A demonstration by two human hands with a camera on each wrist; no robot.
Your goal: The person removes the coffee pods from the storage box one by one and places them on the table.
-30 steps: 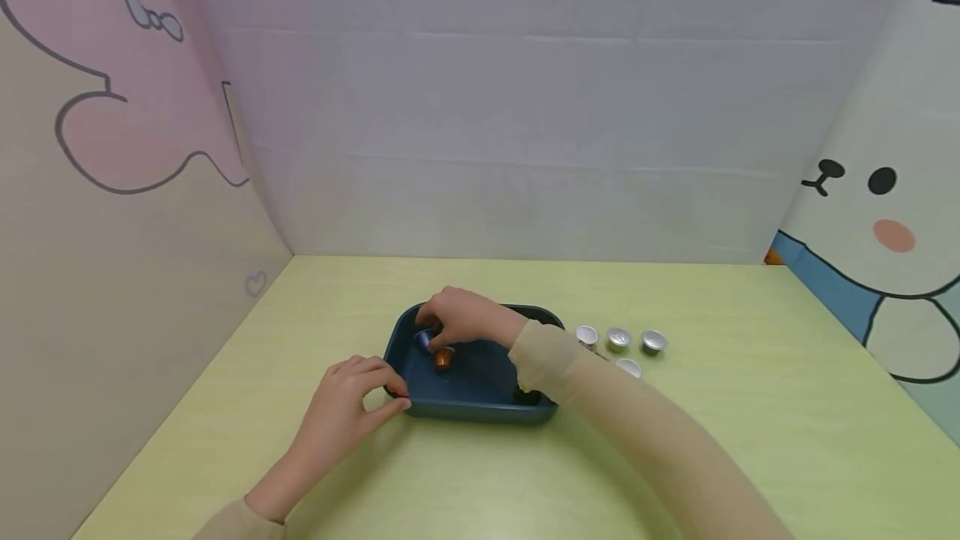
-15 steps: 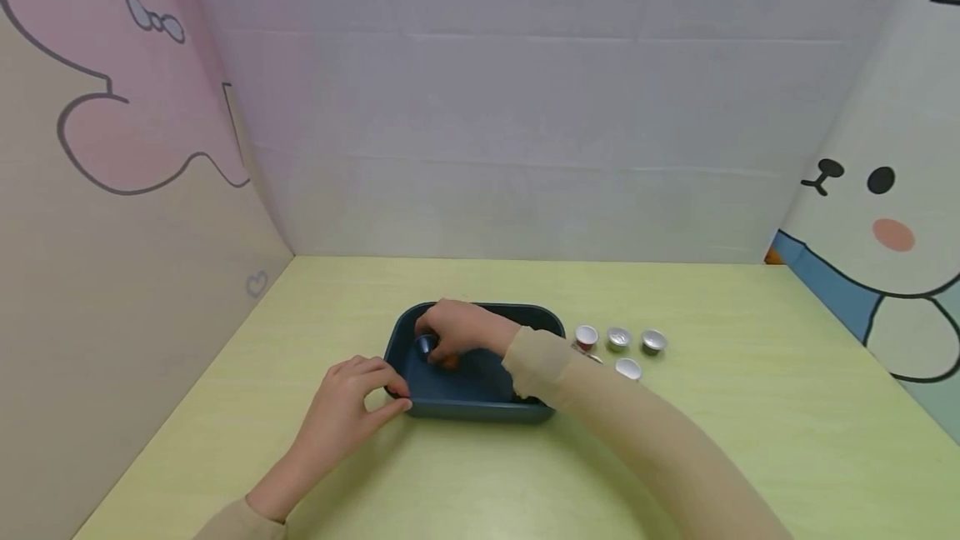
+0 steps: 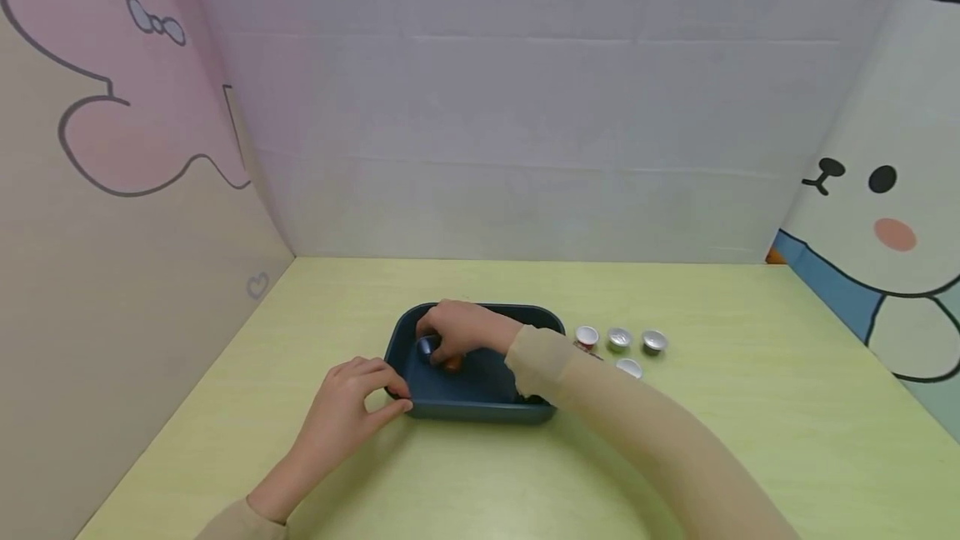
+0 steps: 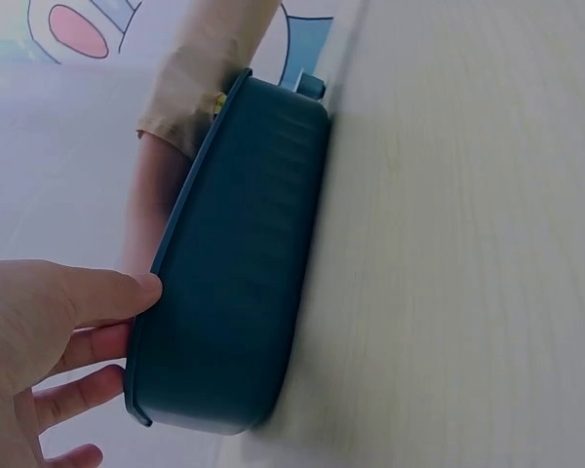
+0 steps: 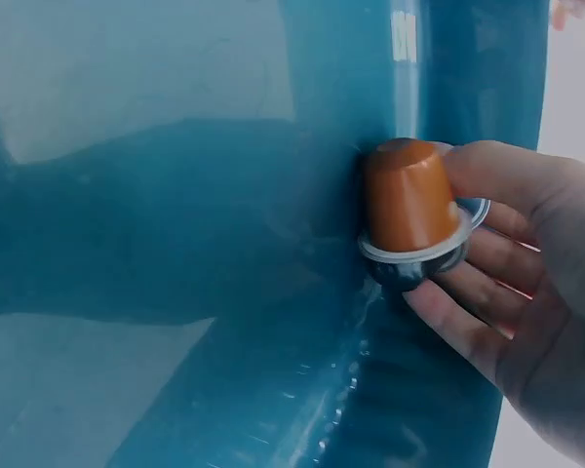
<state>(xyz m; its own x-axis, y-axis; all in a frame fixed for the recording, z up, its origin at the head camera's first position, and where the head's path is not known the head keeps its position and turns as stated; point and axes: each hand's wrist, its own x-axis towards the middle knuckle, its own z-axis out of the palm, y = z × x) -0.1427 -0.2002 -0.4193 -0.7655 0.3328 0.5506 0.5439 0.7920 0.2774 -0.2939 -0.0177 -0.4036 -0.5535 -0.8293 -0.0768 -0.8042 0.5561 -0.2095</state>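
Observation:
In the head view, a dark blue tray (image 3: 480,412) sits on the table. My left hand (image 3: 348,398) pinches its near left corner; the left wrist view has the thumb outside the rim and fingers behind it. My right hand (image 3: 468,328) is inside the tray toward the back left, its thumb and fingers round a blue coffee capsule (image 3: 427,347). An orange coffee capsule (image 5: 409,200) stands rim-down beside the thumb in the right wrist view, in front of the blue one and partly covering it. Whether the hand touches the orange capsule I cannot tell.
Right of the tray stand several coffee capsules with silvery lids, among them one capsule (image 3: 618,339) and another capsule (image 3: 654,342). The right sleeve (image 3: 637,423) crosses the tray's right side and hides part of it. A pale cloth wall (image 3: 525,148) stands behind the table.
My right hand has lowered slightly toward the tray floor with the blue capsule. The orange capsule has shifted a little to the right. My left hand stays at the corner.

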